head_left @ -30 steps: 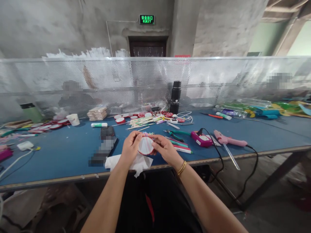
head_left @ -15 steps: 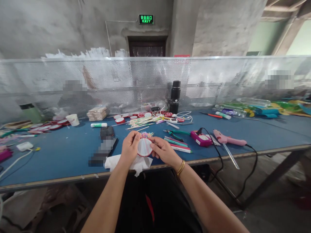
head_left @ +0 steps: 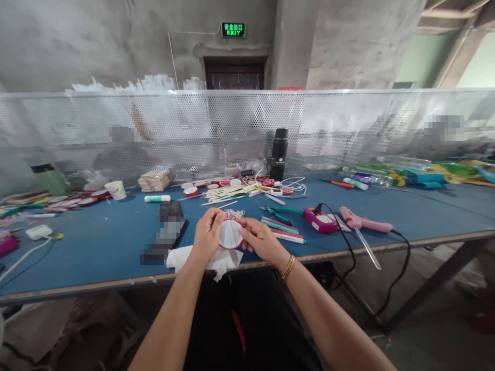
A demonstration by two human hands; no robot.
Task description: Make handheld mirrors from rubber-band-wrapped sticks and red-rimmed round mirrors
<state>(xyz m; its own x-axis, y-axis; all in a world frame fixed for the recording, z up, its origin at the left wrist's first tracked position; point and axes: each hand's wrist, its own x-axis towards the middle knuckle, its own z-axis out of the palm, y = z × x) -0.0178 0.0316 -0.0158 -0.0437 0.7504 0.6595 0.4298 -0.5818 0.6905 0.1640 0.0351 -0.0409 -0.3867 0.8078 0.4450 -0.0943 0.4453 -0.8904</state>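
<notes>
Between my two hands is a round white disc with a red rim (head_left: 231, 234), raised just over the front edge of the table. Thin red lines run across its white face. My left hand (head_left: 209, 232) pinches its left edge with the thumb on top. On the opposite edge, my right hand (head_left: 262, 239) grips with thumb and curled fingers; a gold bracelet circles that wrist. Below the disc lies a crumpled white tissue (head_left: 181, 256). A small heap of colourful bits (head_left: 234, 213) shows just behind the disc.
Markers (head_left: 288, 236), green-handled pliers (head_left: 284, 213), a magenta box (head_left: 319, 220) and a pink glue gun (head_left: 365, 222) lie to the right. A dark phone-like object (head_left: 178, 232) is at left. Behind are wooden sticks (head_left: 222, 194), red-rimmed discs (head_left: 191, 191) and a black bottle (head_left: 279, 154).
Almost nothing differs. Both hands keep the disc in the same place and pose.
</notes>
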